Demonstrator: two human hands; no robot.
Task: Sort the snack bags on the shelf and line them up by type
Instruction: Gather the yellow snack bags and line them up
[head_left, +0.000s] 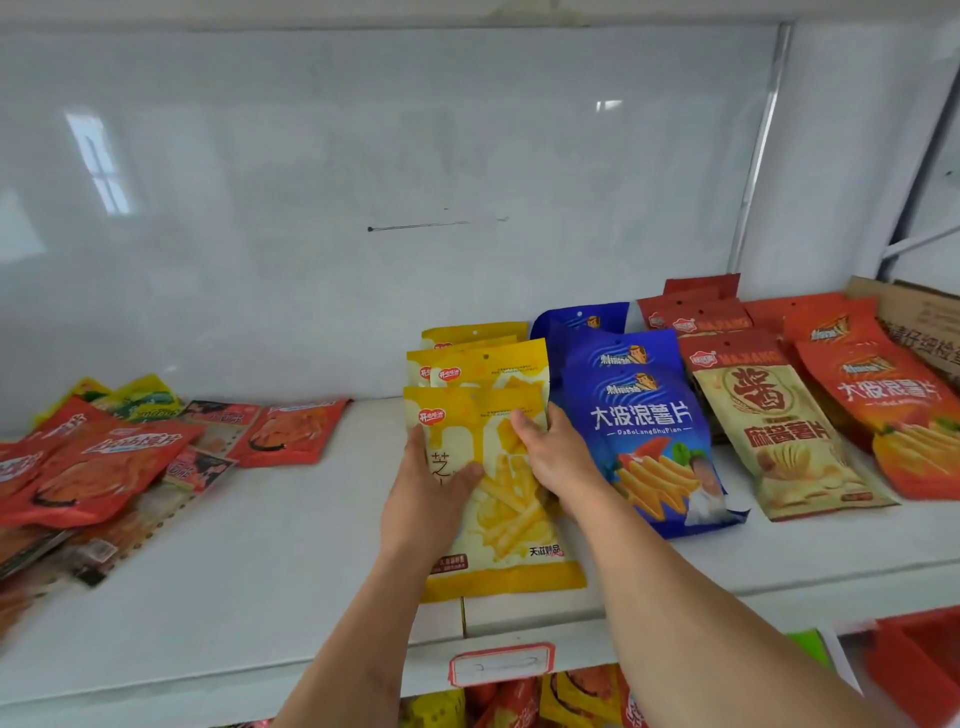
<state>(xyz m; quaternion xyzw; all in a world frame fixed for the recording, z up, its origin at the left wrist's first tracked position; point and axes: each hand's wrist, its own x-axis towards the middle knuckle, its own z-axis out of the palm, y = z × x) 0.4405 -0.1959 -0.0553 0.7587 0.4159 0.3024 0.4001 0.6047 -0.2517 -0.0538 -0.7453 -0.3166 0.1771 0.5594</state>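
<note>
On the white shelf (270, 561), I read the scene from the left, where a loose heap of red snack bags (98, 467) lies jumbled with a green-and-yellow bag (143, 397) behind it, none of it lined up yet. At centre, my left hand (423, 506) grips the front yellow fries bag (511, 519) along its left edge, thumb curled over the face, while my right hand (558, 457) holds the same bag at its upper right edge, fingers wrapped behind. That bag lies flat at the head of a row of yellow bags (478, 353) stacked behind it, its bottom seal reaching the front lip of the shelf. Just beside it to the right sits the row of blue chip bags (644, 431), then a tan-and-red bag row (779, 436), then orange-red bags (888, 410) against a cardboard box (924, 322) at the far right. I judge these pouches light, air-puffed and soft, with a glossy film that can slide under the fingers, and the contents brittle enough to crush if squeezed across the belly. I would take each by its flat sealed edges or side seams, as both hands do here, and nudge it square rather than press down. Sliding on the smooth shelf should be easy, so neighbours may shift when bumped.
</note>
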